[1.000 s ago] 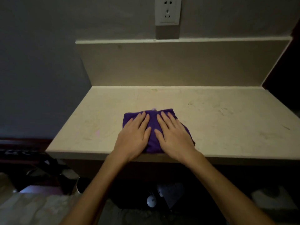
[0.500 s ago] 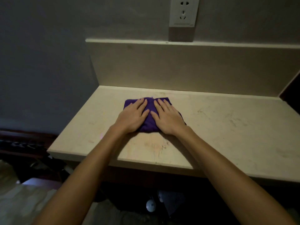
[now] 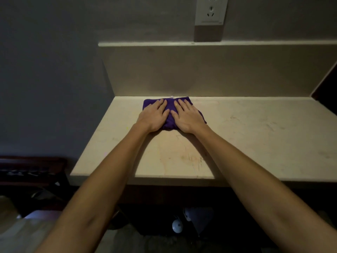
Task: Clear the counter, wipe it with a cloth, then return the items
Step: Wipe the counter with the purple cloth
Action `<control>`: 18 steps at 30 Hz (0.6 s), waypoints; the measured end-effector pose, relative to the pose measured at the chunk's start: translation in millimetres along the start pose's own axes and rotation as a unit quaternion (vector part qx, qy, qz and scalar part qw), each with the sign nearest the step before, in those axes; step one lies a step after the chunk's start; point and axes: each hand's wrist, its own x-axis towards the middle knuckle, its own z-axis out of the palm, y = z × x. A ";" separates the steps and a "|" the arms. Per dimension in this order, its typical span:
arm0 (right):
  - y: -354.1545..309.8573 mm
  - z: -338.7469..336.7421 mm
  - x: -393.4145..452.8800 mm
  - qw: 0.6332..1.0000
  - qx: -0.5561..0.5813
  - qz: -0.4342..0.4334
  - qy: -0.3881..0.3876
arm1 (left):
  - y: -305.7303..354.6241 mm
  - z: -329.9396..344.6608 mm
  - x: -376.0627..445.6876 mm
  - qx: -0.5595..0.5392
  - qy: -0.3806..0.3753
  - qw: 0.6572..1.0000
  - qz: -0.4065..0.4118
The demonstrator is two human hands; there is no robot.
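Head view, dim lighting. A pale stone worktop (image 3: 255,136) runs left to right, with an upstand of the same stone (image 3: 200,70) rising along its rear edge and topped by a narrow ledge. The wall above is grey; a white wall socket (image 3: 210,10) sits on it right of centre, cut off by the top of the frame.

A folded purple cloth (image 3: 170,114) lies on the worktop at the very back, its far edge touching or almost touching the foot of the upstand. A small pale speck shows at the cloth's rear edge; what it is cannot be made out.

Both of the person's arms are bare and stretched forward over the worktop. The left hand (image 3: 154,116) lies palm down on the left half of the cloth, fingers extended and slightly spread, not curled around the fabric. The right hand (image 3: 188,117) lies palm down on the right half in the same way, fingers flat and pointing toward the upstand. The two hands are side by side, the thumbs close together over the middle of the cloth, with a strip of purple showing between them. The heels of both hands sit at the near edge of the cloth.

The worktop surface shows faint scuffs and marks, most clearly right of the hands and in the lighter patch between the forearms.

Below the front edge it is dark. A small round whitish object (image 3: 177,226) is visible on the floor; at far left, part of a dark wooden piece of furniture (image 3: 31,170).
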 end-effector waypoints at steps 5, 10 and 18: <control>-27.6 0.8 -94.4 0.999 0.017 -0.028 0.014 | 20.1 -5.1 -104.4 -0.037 0.044 0.998 0.012; -57.6 4.9 -177.1 0.999 0.009 -0.035 0.015 | 31.3 -4.8 -199.5 -0.062 0.068 0.996 -0.001; -59.3 4.8 -129.4 0.999 0.011 -0.041 0.003 | -3.3 -10.3 -156.0 -0.059 0.037 0.997 0.042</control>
